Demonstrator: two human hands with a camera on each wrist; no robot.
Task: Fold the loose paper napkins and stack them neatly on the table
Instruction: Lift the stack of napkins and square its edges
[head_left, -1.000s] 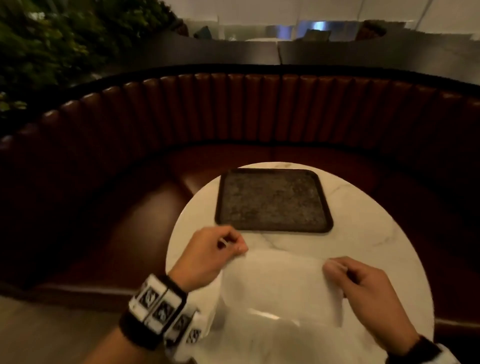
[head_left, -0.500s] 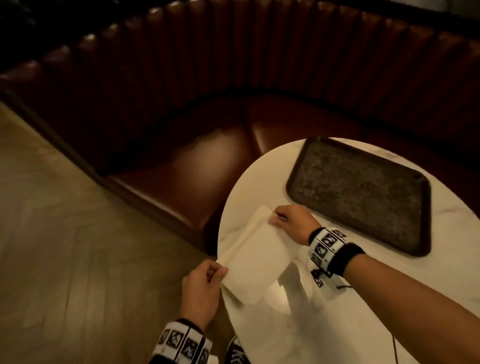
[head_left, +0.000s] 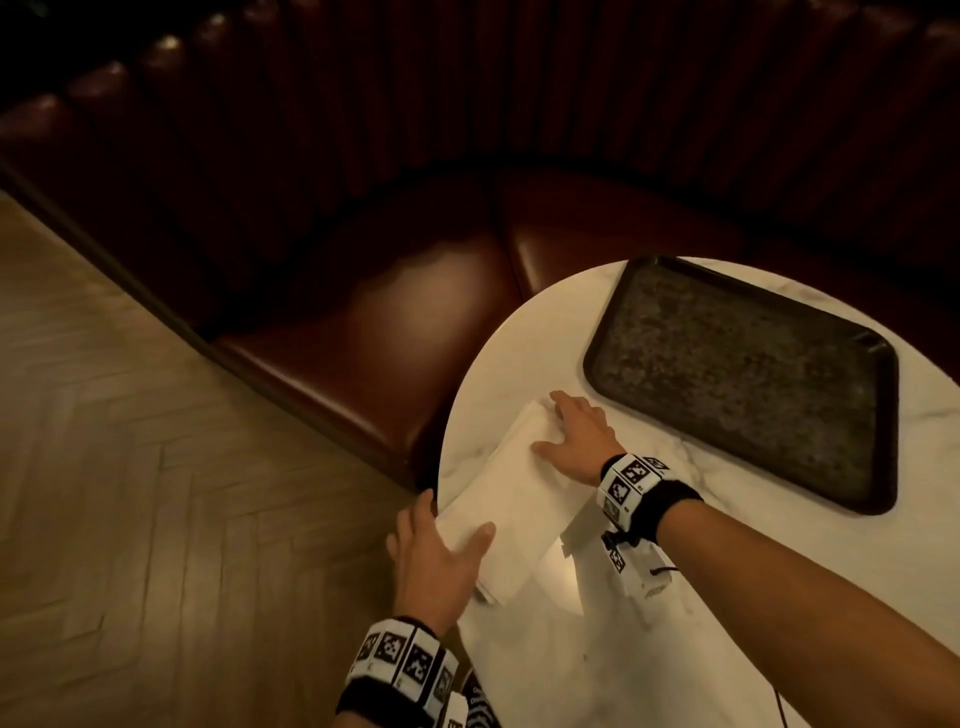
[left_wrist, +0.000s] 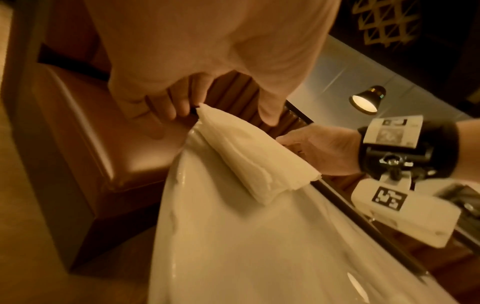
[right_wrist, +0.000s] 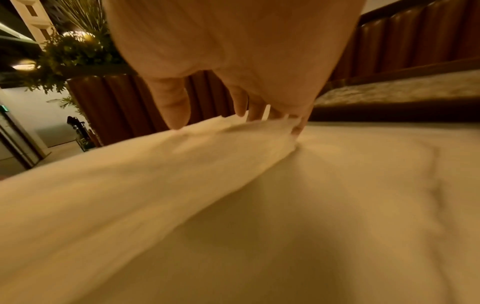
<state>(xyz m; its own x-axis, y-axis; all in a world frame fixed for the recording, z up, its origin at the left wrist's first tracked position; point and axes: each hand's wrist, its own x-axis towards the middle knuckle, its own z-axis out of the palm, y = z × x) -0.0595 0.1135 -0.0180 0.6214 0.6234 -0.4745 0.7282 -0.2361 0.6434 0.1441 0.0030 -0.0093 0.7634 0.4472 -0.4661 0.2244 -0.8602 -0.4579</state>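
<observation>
Lying along the table (head_left: 727, 623) rim, folded napkin (head_left: 519, 499) under spread left hand (head_left: 436, 561) and flat right hand (head_left: 576, 441)

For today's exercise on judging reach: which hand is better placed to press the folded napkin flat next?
Probably the right hand: it lies flat on the napkin, over the table. The left hand touches only its end at the edge.

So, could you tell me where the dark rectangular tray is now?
In the head view, the dark rectangular tray lies on the round white marble table, at its far right, beyond the right hand.
</observation>
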